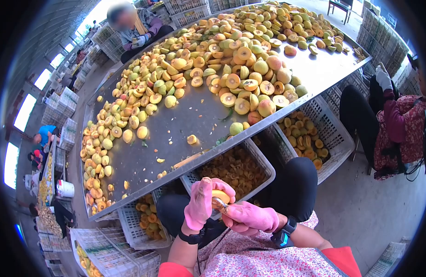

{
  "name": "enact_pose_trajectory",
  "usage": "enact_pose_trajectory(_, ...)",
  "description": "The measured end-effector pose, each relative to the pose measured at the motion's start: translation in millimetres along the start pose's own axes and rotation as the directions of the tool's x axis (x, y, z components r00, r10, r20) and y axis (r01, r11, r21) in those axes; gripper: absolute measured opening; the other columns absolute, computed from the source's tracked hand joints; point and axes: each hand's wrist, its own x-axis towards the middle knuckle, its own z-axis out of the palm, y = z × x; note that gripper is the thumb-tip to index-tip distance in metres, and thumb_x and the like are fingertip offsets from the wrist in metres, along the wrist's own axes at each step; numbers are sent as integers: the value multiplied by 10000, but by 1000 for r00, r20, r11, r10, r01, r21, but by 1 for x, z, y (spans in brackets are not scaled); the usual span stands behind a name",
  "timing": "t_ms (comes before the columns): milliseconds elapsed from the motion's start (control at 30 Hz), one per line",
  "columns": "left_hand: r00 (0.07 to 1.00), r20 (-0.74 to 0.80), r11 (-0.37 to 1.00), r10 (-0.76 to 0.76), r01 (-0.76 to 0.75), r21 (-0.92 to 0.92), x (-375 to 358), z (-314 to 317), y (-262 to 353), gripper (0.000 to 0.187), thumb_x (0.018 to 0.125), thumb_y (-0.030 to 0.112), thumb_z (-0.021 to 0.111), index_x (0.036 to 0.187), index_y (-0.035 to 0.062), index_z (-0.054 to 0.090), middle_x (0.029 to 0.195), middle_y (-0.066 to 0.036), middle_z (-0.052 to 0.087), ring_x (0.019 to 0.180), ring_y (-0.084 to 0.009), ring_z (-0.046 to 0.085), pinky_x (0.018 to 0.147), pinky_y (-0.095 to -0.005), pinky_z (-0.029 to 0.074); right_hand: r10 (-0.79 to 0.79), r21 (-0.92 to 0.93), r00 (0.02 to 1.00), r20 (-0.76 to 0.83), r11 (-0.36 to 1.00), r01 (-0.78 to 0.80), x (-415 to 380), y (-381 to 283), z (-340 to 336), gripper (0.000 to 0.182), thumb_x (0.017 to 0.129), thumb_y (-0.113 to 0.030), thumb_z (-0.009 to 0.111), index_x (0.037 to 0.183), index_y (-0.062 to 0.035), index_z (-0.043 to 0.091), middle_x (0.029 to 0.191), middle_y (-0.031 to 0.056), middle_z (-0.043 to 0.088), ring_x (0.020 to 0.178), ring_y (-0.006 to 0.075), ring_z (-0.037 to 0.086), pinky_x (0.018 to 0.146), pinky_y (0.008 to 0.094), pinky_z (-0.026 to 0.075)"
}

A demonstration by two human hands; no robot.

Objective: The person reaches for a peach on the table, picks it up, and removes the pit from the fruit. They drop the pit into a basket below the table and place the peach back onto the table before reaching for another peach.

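My left hand (200,206), in a pink glove, is closed around a yellow peach half (221,196) above my lap. My right hand (253,217), gloved the same way, grips a small metal pitting tool with a curved, shiny end (218,202). That end is against the peach half; how deep it sits in the flesh cannot be made out. Just beyond my hands, under the table edge, stands a crate (270,171) holding brownish peach scraps (234,171).
A metal table (176,134) carries a large heap of cut peaches (213,51). Crates with peach halves stand below at the right (335,134) and left (130,231). One person (139,32) sits across the table, another (402,124) at the right.
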Motion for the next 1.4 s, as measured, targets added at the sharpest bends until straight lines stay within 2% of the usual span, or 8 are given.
enact_pose_trajectory(267, 829, -465, 885, -311, 75, -459, 5, 34, -22, 798, 1049, 663, 256, 834, 13, 664, 742, -110, 689, 654, -170, 638, 671, -283, 522, -52, -39, 995, -80, 998, 49, 14, 11, -8, 479, 1052, -569, 464, 957, -108, 551, 616, -40, 426, 440, 49, 324, 404, 224, 241)
enact_pose_trajectory(500, 919, -352, 981, -178, 139, -134, -1, 27, -30, 796, 1059, 641, 255, 829, 2, 671, 719, -123, 690, 652, -176, 656, 653, -293, 527, -43, 46, 999, 15, 998, 43, 12, 25, -23, 497, 1019, -622, 494, 928, -140, 572, 616, -49, 451, 438, 31, 315, 387, 226, 226)
enact_pose_trajectory(600, 831, -424, 879, -361, 150, -453, 6, 40, -30, 761, 1019, 717, 265, 881, 45, 595, 688, -135, 675, 513, -175, 603, 495, -262, 500, -199, 139, 978, 63, 972, 189, 17, 37, -14, 462, 1057, -564, 460, 895, -143, 561, 573, -60, 398, 420, 39, 292, 379, 226, 199)
enact_pose_trajectory(900, 852, -505, 928, -138, -67, -367, 30, 30, -23, 694, 1020, 716, 295, 1028, 86, 586, 866, -98, 698, 598, -142, 613, 513, -245, 485, -260, 206, 966, 6, 945, 253, -2, 26, -16, 544, 997, -624, 531, 976, -83, 590, 596, -42, 439, 433, 55, 366, 388, 232, 248)
enact_pose_trajectory(1033, 882, -442, 879, -161, -76, -471, 17, 2, -13, 756, 990, 768, 273, 1052, 80, 581, 895, -111, 700, 610, -156, 626, 508, -237, 476, -400, -93, 871, -285, 916, 390, 14, 24, -29, 410, 1013, -460, 607, 1114, -63, 593, 663, -31, 494, 447, 55, 398, 413, 220, 301)
enact_pose_trajectory(1100, 873, -460, 874, -162, -90, -478, 4, -11, -12, 770, 983, 778, 271, 1043, 78, 585, 894, -115, 701, 607, -161, 626, 505, -240, 473, -519, -742, 694, -499, 669, -34, 40, 42, -57, 391, 976, -370, 650, 1175, -44, 565, 815, 133, 682, 693, 267, 681, 628, 406, 522)
enact_pose_trajectory(1167, 865, -473, 869, -167, -98, -486, -12, -23, -11, 783, 975, 789, 269, 1034, 76, 588, 893, -120, 701, 604, -166, 626, 501, -242, 470, -238, -799, 763, -601, 189, -571, 47, 67, -89, 404, 970, -347, 610, 1211, -39, 508, 1030, 272, 714, 964, 447, 687, 818, 523, 520)
enact_pose_trajectory(1400, 623, -777, 966, -93, -133, -222, -98, -82, -16, 746, 1016, 731, 254, 999, 67, 595, 840, -130, 697, 554, -173, 608, 469, -246, 461, -597, -897, 673, -437, 234, -375, 57, 79, -76, 633, 976, -308, 609, 1483, -54, 330, 1050, 244, 718, 932, 441, 694, 794, 524, 541)
